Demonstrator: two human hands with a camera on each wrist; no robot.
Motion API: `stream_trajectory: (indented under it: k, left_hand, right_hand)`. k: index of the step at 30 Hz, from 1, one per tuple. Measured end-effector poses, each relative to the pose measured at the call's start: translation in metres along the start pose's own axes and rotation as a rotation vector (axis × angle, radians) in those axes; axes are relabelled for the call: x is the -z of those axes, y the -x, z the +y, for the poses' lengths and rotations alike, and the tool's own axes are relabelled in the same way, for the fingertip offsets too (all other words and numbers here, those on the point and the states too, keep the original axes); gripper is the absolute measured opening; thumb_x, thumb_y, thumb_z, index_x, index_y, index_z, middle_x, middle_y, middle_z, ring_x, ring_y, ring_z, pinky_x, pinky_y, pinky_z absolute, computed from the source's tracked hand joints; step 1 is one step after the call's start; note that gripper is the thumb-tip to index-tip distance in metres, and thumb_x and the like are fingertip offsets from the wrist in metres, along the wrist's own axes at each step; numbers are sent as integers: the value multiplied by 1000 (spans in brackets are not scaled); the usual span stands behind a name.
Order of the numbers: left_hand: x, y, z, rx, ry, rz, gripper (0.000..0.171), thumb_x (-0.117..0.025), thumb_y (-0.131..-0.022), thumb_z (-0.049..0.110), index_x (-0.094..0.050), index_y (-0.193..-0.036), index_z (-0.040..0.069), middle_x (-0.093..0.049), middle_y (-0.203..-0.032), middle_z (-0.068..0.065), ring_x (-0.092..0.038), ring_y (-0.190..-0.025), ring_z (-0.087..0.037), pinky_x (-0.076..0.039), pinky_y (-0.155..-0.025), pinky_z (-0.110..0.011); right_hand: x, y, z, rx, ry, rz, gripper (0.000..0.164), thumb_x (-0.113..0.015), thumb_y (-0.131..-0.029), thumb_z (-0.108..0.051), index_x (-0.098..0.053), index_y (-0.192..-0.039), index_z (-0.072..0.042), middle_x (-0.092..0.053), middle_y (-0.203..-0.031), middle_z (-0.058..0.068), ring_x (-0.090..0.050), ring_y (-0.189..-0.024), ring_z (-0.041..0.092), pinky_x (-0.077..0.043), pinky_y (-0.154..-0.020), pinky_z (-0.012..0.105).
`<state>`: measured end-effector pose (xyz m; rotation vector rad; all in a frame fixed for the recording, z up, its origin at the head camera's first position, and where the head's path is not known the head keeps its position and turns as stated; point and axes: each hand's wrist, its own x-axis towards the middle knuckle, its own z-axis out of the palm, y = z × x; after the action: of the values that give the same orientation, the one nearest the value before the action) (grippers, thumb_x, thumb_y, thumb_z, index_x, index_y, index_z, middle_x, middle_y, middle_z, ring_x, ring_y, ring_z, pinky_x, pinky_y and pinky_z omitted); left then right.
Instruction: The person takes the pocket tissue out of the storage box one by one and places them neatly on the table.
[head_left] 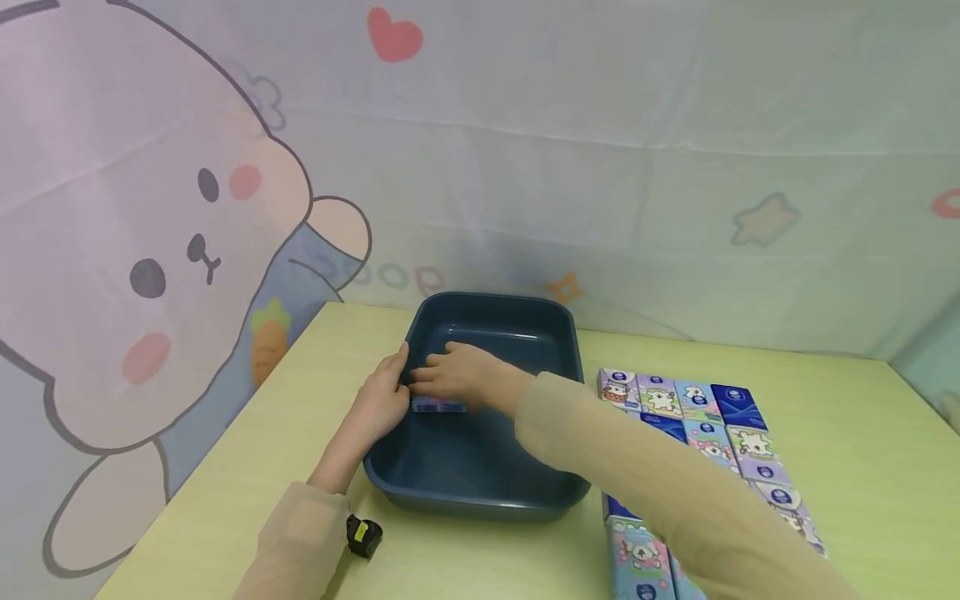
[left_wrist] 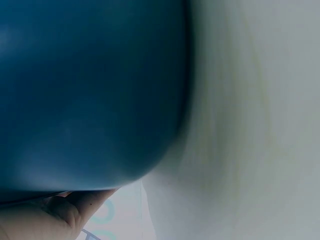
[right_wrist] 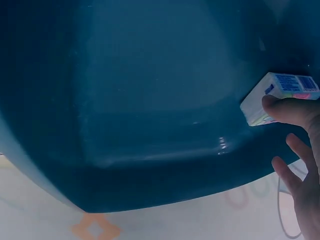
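A dark blue plastic basin [head_left: 480, 462] stands on the table. My left hand [head_left: 382, 398] grips its left rim, the fingers lying along the outer wall; the left wrist view shows that hand [left_wrist: 55, 217] at the basin's side. Inside the basin, near the left wall, my right hand [head_left: 468, 375] holds a small tissue pack [head_left: 438, 406]. The right wrist view shows the thumb on the pack [right_wrist: 289, 85], with two other fingers spread apart from it. The far side of the pack is hidden.
Rows of tissue packs [head_left: 705, 450] in pastel and dark blue wrappers lie to the right, partly under my right sleeve [head_left: 630, 450]. A black and yellow tape measure [head_left: 363, 536] sits by my left sleeve [head_left: 300, 533]. A printed cloth [head_left: 600, 167] hangs behind the table [head_left: 847, 467].
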<state>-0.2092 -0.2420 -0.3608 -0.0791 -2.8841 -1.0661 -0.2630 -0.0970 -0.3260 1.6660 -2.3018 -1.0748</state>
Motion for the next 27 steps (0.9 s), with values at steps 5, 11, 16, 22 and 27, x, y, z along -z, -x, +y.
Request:
stream_trajectory:
  k: [5,11,16,22,27]
  left_hand:
    - [0,1,0,14,-7,7,59,-35,-89,2,-16,-145,4,-26,-148,-20,-31,-134,-38,-37,-102,-52]
    - [-1,-2,-1,6,-1,15,60,-36,-88,1,-17,-145,4,-27,-148,-20,-31,-134,-38,-36,-103,-53]
    - [-2,-3,-1,8,7,11,60,-35,-88,0,-17,-145,5,-26,-149,-19,-29,-135,-37,-34,-105,-53]
    - [-4,-4,-2,11,11,10,61,-35,-88,1,-16,-146,6,-26,-149,-19,-28,-136,-36,-32,-106,-53]
    - [-4,-5,-3,8,9,14,61,-35,-88,2,-16,-146,6,-26,-149,-19,-28,-136,-36,-32,-106,-53]
  right_hand:
    - [3,-4,-3,-3,8,2,72,-66,-81,-31,-27,-142,-31,-34,-147,-13,-40,-129,11,-40,-104,35]
    - [2,-8,-5,-15,9,-16,67,-62,-84,-30,-27,-142,-31,-35,-146,-13,-41,-128,11,-39,-105,35]
    - [0,-9,-5,-24,-41,-46,72,-65,-82,-29,-26,-143,-30,-34,-146,-13,-39,-131,10,-37,-107,37]
    - [0,-11,-5,-20,-69,-63,75,-68,-79,-33,-28,-142,-30,-38,-144,-13,-40,-129,10,-38,-106,36]
    - [2,-11,-5,-26,-94,-60,67,-66,-79,-36,-35,-138,-30,-45,-138,-12,-45,-123,11,-42,-101,35]
